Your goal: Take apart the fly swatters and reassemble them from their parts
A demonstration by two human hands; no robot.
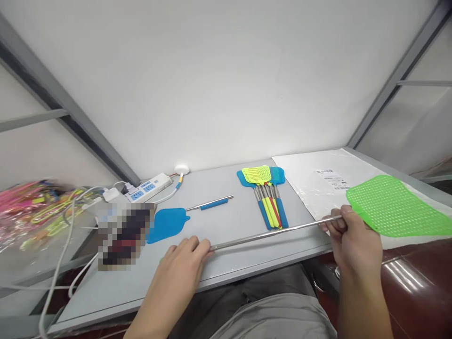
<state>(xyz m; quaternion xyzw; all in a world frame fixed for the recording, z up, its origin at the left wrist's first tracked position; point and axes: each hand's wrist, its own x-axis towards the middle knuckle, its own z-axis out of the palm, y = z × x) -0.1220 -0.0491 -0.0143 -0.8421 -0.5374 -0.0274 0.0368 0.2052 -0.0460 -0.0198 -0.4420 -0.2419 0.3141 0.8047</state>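
Flyswatter (282,231) with a green mesh head (399,209), held across the front of the desk (235,226), head overlapping a white mailing bag (296,174). Left hand (185,263) curled around the handle end, grip mostly hidden; right hand (353,240) pinching the metal shaft near the head. Extension of this one apparently well along, judging by the long shaft. Still short and untouched: bundle of flyswatters (271,213) behind. Also untouched: blue flyswatter (168,225) toward the left, blue grip (214,204) alongside its rod; unclear whether joined.

“What surrounds your table (212,181)?”
“Behind it I see a white wall (212,84) and grey metal posts (397,77); below its near right edge, glossy dark-red floor (416,296) reflecting light.”
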